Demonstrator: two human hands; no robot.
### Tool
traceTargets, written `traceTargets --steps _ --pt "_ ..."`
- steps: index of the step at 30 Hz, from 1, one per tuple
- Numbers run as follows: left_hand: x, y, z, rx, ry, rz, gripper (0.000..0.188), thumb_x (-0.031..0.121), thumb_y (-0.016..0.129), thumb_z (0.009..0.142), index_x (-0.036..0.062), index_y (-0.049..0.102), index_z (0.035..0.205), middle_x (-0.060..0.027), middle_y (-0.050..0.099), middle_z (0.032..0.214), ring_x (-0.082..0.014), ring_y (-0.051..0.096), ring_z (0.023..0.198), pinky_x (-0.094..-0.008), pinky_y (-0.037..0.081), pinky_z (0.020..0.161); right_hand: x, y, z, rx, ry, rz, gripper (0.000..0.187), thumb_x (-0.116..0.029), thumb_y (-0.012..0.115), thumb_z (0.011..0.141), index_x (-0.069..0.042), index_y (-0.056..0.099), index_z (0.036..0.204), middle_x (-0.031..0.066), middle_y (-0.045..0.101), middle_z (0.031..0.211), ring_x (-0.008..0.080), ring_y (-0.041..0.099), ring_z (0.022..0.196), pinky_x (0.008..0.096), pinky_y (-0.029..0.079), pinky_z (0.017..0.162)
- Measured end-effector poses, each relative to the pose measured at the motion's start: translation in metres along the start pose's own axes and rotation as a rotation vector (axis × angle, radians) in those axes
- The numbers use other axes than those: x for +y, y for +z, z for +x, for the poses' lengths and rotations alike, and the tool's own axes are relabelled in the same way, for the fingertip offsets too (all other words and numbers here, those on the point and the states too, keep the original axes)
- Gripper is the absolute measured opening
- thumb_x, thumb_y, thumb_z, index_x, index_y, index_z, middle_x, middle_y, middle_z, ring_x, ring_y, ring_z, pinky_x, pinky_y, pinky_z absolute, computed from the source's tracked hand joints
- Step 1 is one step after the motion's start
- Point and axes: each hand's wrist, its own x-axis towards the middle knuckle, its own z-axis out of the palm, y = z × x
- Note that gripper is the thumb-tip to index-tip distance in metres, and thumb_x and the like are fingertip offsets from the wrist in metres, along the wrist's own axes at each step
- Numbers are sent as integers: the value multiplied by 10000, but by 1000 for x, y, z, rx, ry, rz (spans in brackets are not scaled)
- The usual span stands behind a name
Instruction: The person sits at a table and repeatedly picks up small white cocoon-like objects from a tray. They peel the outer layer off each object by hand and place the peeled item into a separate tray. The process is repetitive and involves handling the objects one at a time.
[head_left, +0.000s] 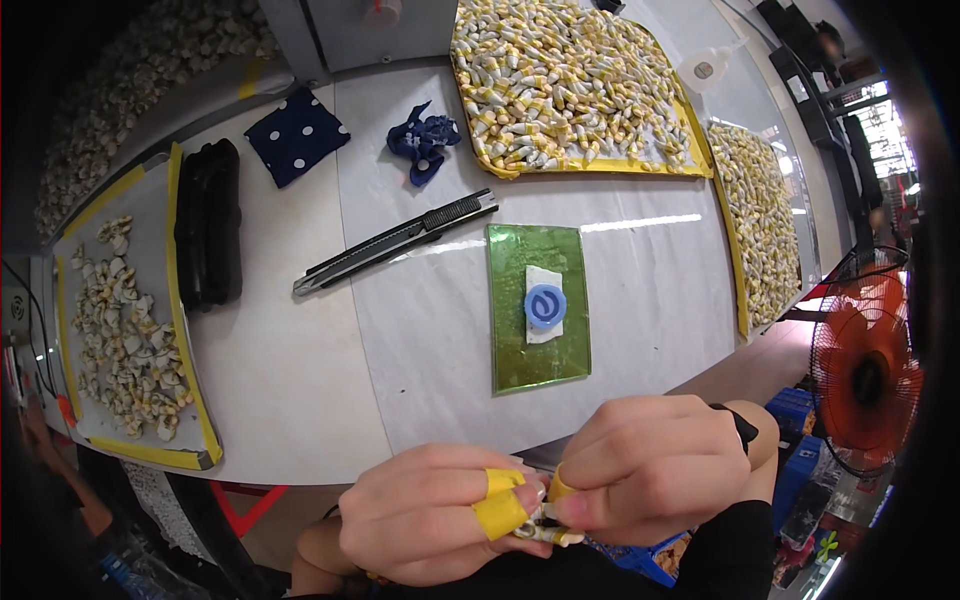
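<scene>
Close to my body, past the table's front edge, my left hand (440, 515) and my right hand (655, 465) meet with fingers closed. Between their fingertips is a small white and yellow piece (545, 535) with dark marks, mostly covered by the fingers. Yellow tape wraps two fingers of my left hand, and a yellow band also shows on a right finger. Straight ahead on the table lies a green glassy plate (540, 370). On it, a blue round cup (545, 306) with a curved ridge inside sits on a white pad (543, 337).
A black utility knife (395, 243) lies left of the plate, beyond it a dotted cloth (297, 137) and a crumpled cloth (423, 143). Yellow-edged trays of small pieces include a left tray (205, 430), a back tray (590, 172) and a right tray (742, 290). An orange fan (868, 370) stands right.
</scene>
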Motion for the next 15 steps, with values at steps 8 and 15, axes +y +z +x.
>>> traceTargets --steps 8,15 --pt "14 2 5 17 -116 239 387 124 840 589 -2 629 888 -84 644 823 -227 646 719 -291 542 619 4 6 -5 80 -103 -177 211 43 730 621 24 601 787 119 620 722 197 596 572 264 502 503" --pt "4 1 -12 33 -387 -205 359 62 772 675 -26 627 991 -110 645 853 -211 640 771 -265 501 702 4 -2 -4 46 64 89 210 -2 743 655 -16 649 842 70 610 715 171 569 594 261 452 519"
